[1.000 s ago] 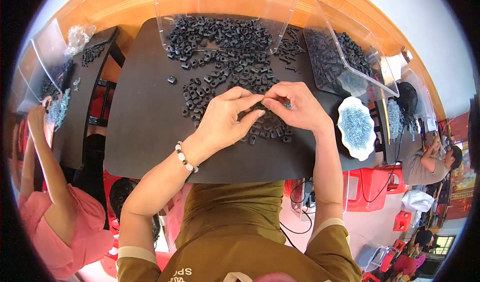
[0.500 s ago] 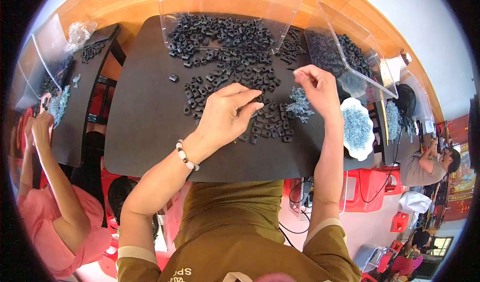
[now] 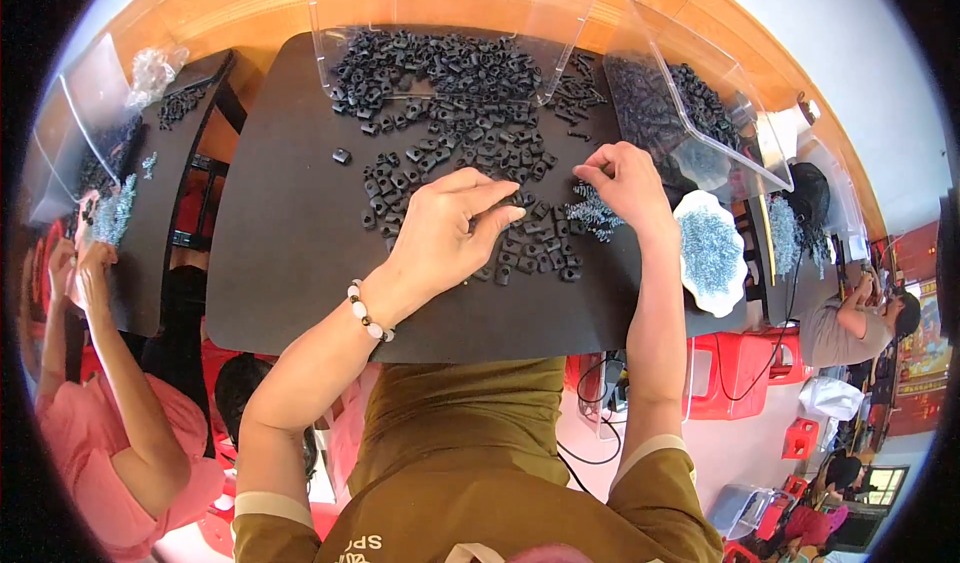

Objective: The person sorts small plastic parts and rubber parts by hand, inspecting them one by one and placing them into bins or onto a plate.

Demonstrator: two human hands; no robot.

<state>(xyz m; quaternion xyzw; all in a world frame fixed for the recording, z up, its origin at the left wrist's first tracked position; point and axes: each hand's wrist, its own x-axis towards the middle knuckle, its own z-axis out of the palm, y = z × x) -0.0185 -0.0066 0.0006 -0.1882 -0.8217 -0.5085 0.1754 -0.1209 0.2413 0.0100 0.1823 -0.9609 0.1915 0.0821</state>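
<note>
My left hand (image 3: 455, 231), with a beaded bracelet (image 3: 366, 311) on its wrist, hovers over small black plastic pieces (image 3: 530, 248) spread on the table. Its thumb and forefinger come together in a pinch; what sits between the tips does not stand out from the dark pieces behind. To the right, my right hand (image 3: 632, 191) is also pinched, its fingertips just above a little heap of blue-grey metal bits (image 3: 592, 213). Anything in that pinch is too small to tell. Beside my right forearm a white scalloped dish (image 3: 738, 268) holds more such bits.
A clear bin (image 3: 318, 63) lies at the table's far side, black pieces spilling out. Another clear bin (image 3: 690, 113) with black parts leans at the far right. One black piece (image 3: 341, 156) lies apart on the dark table (image 3: 285, 243). A person in pink (image 3: 140, 453) works at the left.
My right hand has moved slightly left and down, closer to the blue-grey heap, and its fingers have curled together. My left hand has stayed nearly in place, still pinched.
</note>
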